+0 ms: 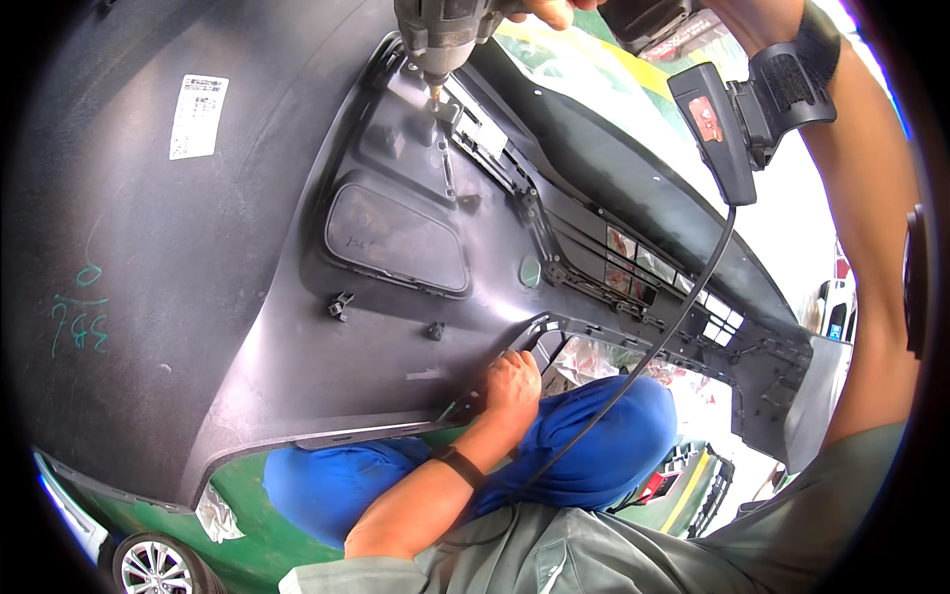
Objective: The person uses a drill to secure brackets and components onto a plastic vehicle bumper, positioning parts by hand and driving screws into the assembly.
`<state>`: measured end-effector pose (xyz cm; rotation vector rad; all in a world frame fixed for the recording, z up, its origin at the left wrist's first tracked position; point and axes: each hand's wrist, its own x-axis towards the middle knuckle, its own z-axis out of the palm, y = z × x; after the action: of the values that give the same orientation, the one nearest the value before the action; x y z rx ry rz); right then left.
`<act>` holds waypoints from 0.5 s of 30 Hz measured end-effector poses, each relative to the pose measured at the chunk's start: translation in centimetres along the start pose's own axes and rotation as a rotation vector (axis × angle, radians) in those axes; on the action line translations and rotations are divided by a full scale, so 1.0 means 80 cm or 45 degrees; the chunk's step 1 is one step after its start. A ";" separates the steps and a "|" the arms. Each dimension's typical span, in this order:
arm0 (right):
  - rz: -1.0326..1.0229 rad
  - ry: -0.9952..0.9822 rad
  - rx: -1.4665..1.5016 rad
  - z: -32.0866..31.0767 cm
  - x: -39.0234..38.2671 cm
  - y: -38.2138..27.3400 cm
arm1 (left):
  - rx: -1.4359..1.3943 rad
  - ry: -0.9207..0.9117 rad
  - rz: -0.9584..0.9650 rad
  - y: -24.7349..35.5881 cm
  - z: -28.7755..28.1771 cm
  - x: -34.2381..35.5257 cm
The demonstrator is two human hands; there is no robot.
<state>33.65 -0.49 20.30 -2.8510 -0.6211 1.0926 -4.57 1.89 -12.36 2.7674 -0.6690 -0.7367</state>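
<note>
A large black plastic car bumper (287, 327) lies across my view with its inner side showing. My left hand (513, 389) is closed round the bumper's near edge, by the corner of an opening. At the top, my right hand (550, 10) holds a grey and black power driver (440, 28); only some of its fingers show. The driver points down, and its brass-coloured bit (435, 91) meets a bracket (450, 111) near the bumper's far rim. Whether a screw sits under the tip is too small to tell.
A black device (714, 134) is strapped to my right forearm, its cable (633, 381) running down across the bumper. My knees in blue trousers (604, 426) are under the near edge. A car wheel (153, 566) stands lower left; a black grille-like part (712, 490) lies lower right.
</note>
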 end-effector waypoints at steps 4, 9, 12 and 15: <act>0.213 0.141 -0.069 0.008 0.003 -0.015 | -0.027 0.021 0.020 -0.001 0.000 0.001; 0.171 0.078 -0.125 0.005 0.015 -0.004 | -0.079 0.047 0.031 -0.001 -0.001 0.001; 0.183 0.094 -0.127 0.008 0.017 -0.002 | -0.059 0.080 0.022 0.000 0.003 0.000; 0.279 0.147 -0.232 0.015 0.012 -0.016 | -0.009 0.127 0.012 0.001 0.007 -0.001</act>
<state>33.07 0.90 19.02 -3.1754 -0.4294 0.9291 -4.92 1.84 -12.77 2.7716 -0.6574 -0.5932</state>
